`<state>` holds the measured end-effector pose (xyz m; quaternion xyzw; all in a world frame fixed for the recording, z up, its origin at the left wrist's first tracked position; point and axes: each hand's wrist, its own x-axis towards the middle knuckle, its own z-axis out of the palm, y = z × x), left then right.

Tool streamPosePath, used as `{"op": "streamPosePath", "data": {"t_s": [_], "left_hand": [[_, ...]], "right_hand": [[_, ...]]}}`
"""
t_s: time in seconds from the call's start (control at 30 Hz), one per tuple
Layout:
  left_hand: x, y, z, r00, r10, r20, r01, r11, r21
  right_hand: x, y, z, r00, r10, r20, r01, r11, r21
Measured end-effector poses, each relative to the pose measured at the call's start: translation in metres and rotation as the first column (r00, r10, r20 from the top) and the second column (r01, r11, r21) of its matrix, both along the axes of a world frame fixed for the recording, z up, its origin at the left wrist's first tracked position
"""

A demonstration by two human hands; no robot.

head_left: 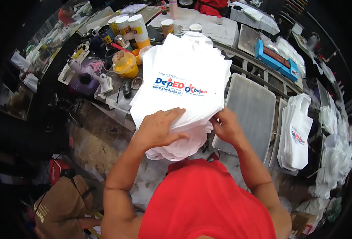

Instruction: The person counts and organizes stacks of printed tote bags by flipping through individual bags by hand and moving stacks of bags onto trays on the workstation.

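Under left hand, bags lengthwise forward

The thing is 1 thick stack of white printed pieces, lying from the upper middle to the center of the frame. Its layers are unevenly fanned, with corners jutting out at several angles and the lower layers showing pinkish, with wavy edges, below center. The top piece lies print up and slightly slanted. It carries 2 logos side by side: the left logo, blue and red, reads "DepED" over "SBFP SUPPLIES"; the smaller right logo reads "OK DepED". 1 tiny red spot sits farther right.
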<state>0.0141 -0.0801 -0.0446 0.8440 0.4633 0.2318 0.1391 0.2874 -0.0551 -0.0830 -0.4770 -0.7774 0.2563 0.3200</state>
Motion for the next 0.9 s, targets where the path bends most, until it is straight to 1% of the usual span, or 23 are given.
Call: {"op": "streamPosePath", "data": {"t_s": [0.07,0.1,0.13,0.17,0.2,0.23,0.27,0.3,0.33,0.37,0.4,0.43,0.47,0.5,0.53,0.57,0.6,0.67,0.7,0.77,0.8,0.87,0.9], "left_hand": [[0.002,0.003,0.001,1.0,0.004,0.025,-0.002,0.998,-0.056],[-0.001,0.009,-0.009,0.999,0.035,-0.024,-0.037,0.995,-0.093],[-0.003,0.017,-0.011,0.995,0.068,-0.074,-0.076,0.989,-0.123],[-0.007,0.024,-0.012,0.991,0.132,-0.019,-0.134,0.981,-0.141],[-0.01,0.028,-0.007,0.99,0.142,-0.017,-0.143,0.98,-0.141],[-0.012,0.031,-0.001,0.985,0.175,0.013,-0.173,0.981,-0.086],[-0.015,0.033,0.002,0.976,0.211,0.045,-0.21,0.977,-0.033],[-0.016,0.035,-0.003,0.977,0.201,0.078,-0.207,0.975,0.08],[-0.016,0.041,-0.015,0.978,0.154,0.141,-0.178,0.967,0.184],[-0.019,0.05,-0.029,0.974,0.122,0.189,-0.174,0.94,0.293],[-0.021,0.061,-0.041,0.982,0.05,0.183,-0.123,0.903,0.412],[-0.018,0.057,-0.023,0.99,0.132,0.042,-0.138,0.97,0.201],[-0.016,0.056,-0.026,0.988,0.152,-0.021,-0.14,0.949,0.281],[-0.017,0.064,-0.04,0.992,0.126,-0.01,-0.114,0.922,0.37],[-0.017,0.071,-0.053,0.99,0.143,-0.013,-0.113,0.831,0.545],[-0.016,0.073,-0.055,0.98,0.181,-0.085,-0.106,0.831,0.546],[-0.012,0.078,-0.06,0.971,0.217,-0.102,-0.117,0.8,0.588],[-0.011,0.075,-0.065,0.971,0.239,-0.021,-0.154,0.689,0.708],[-0.009,0.077,-0.066,0.962,0.273,-0.02,-0.179,0.684,0.708],[-0.004,0.082,-0.065,0.956,0.265,0.127,-0.25,0.508,0.824],[-0.005,0.082,-0.075,0.954,0.27,0.128,-0.252,0.499,0.829],[-0.001,0.086,-0.103,0.978,0.207,-0.036,-0.151,0.808,0.569],[-0.009,0.079,-0.09,0.989,0.118,-0.092,-0.082,0.943,0.323]], "right_hand": [[-0.01,0.008,0.006,0.999,-0.02,-0.044,0.022,0.999,0.035],[-0.016,0.01,0.008,0.967,-0.013,-0.253,0.027,0.998,0.051],[-0.019,0.013,0.01,0.892,0.002,-0.451,0.033,0.997,0.07],[-0.021,0.009,0.016,0.828,0.061,-0.557,0.027,0.989,0.147],[-0.017,0.006,0.014,0.829,0.069,-0.556,0.016,0.989,0.148],[-0.006,0.005,0.009,0.96,0.07,-0.272,-0.008,0.975,0.221],[0.005,0.005,0.003,0.998,0.052,0.037,-0.061,0.956,0.285],[0.012,0.01,-0.012,0.975,0.163,0.15,-0.183,0.975,0.129],[0.012,0.015,-0.022,0.967,0.208,0.15,-0.228,0.965,0.13],[0.006,0.02,-0.031,0.952,0.187,0.241,-0.233,0.955,0.182],[-0.006,0.027,-0.037,0.929,0.183,0.322,-0.266,0.935,0.237],[-0.011,0.032,-0.041,0.933,0.212,0.289,-0.265,0.951,0.157],[-0.013,0.039,-0.045,0.931,0.25,0.264,-0.277,0.958,0.069],[-0.015,0.046,-0.053,0.902,0.283,0.325,-0.335,0.935,0.115],[-0.019,0.049,-0.06,0.873,0.303,0.382,-0.385,0.909,0.159],[-0.026,0.051,-0.059,0.85,0.29,0.439,-0.382,0.914,0.137],[-0.032,0.054,-0.056,0.825,0.263,0.499,-0.369,0.921,0.125],[-0.033,0.054,-0.061,0.822,0.256,0.509,-0.401,0.895,0.197],[-0.032,0.058,-0.063,0.811,0.285,0.51,-0.432,0.88,0.195],[-0.03,0.064,-0.062,0.858,0.256,0.446,-0.372,0.907,0.195],[-0.035,0.061,-0.058,0.856,0.257,0.448,-0.378,0.903,0.204],[-0.036,0.042,-0.051,0.931,0.163,0.327,-0.234,0.953,0.194],[-0.034,0.038,-0.049,0.935,0.176,0.307,-0.234,0.958,0.165]]}}
